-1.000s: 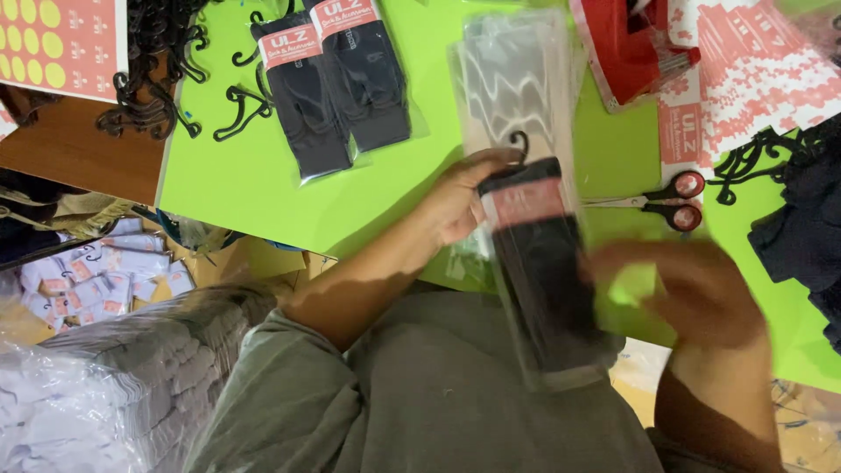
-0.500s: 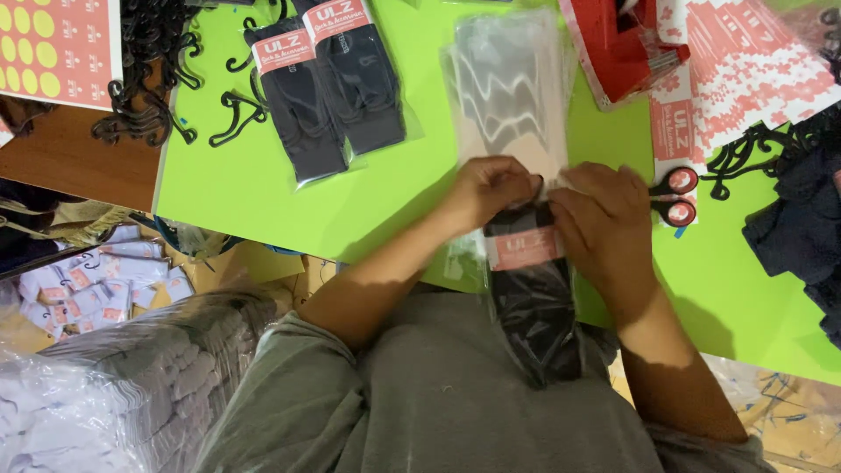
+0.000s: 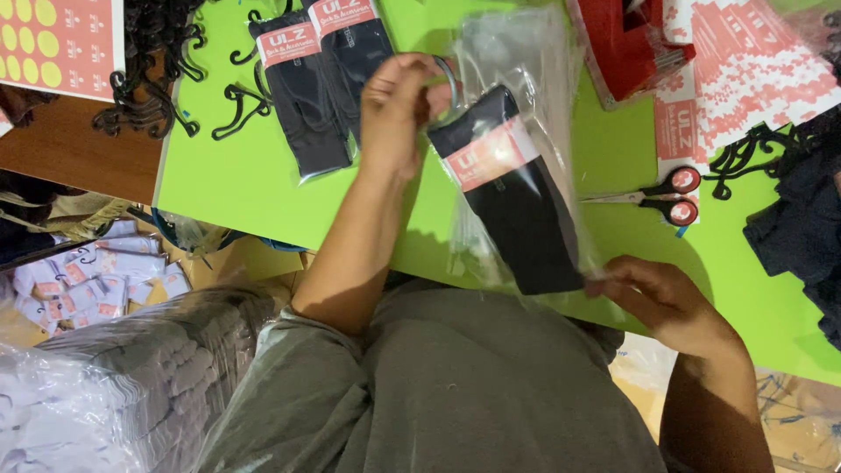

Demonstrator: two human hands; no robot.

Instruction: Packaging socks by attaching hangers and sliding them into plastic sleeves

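- Green table top (image 3: 263,188): work surface; the held pack hangs just above its near edge, over the person's lap.
- Stack of empty clear sleeves (image 3: 517,52): lies flat on the green top, behind the held pack.
- Finished sock packs (image 3: 320,79): two, bagged, side by side, just left of the left hand.
- Bagged pair of dark socks (image 3: 517,210): pink paper band near its top, inside a clear plastic sleeve, tilted, top end up-left. Handling judgement: best kept taut between the two hands, so the loose film lies smooth and the band faces up before it is laid down.
- Left hand (image 3: 394,109): fingers curled shut, pinching the top end of the pack at the hook; hook itself mostly hidden by the fingers.
- Right hand (image 3: 661,298): fingers half bent, tips nipping the lower corner of the sleeve; palm not closed.
- Red-handled scissors (image 3: 661,197): flat on the green top, right of the pack, apart from both hands.
- Loose black hangers (image 3: 241,105): on the green top, left of the finished packs.
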